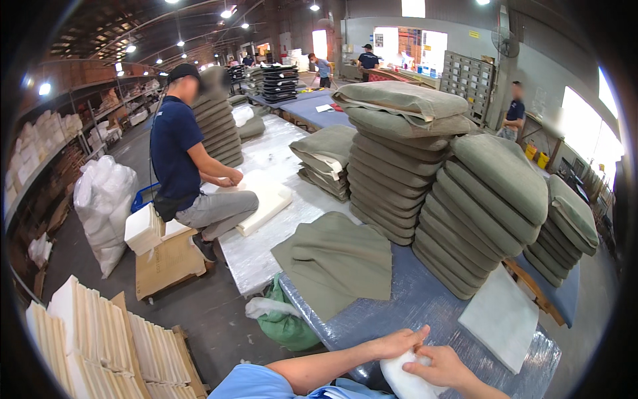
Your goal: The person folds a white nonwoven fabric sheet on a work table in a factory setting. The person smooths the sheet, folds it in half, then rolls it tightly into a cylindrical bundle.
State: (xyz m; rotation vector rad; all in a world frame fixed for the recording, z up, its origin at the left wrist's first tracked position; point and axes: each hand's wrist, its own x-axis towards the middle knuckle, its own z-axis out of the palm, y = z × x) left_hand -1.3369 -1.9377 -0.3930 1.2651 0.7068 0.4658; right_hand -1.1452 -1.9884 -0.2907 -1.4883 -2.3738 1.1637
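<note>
My left hand [401,342] and my right hand [441,367] meet close to my body at the table's near edge. Between and below them is a soft wad of white fibre stuffing [399,377]. My right hand's fingers and thumb press into it, while the curled left fingers close on its upper part, partly hidden. Just beyond lies a loose olive-green fabric piece [335,266], creased across its upper half. A flat white foam pad [502,319] rests to the right of my hands, touched by neither.
Tall stacks of green cushions [399,176] stand on the blue plastic-wrapped table [405,312]. At left, a co-worker [178,143] handles a white foam slab [266,203]. A green sack [287,326] stands below the table edge; foam sheets [93,339] fill the lower left.
</note>
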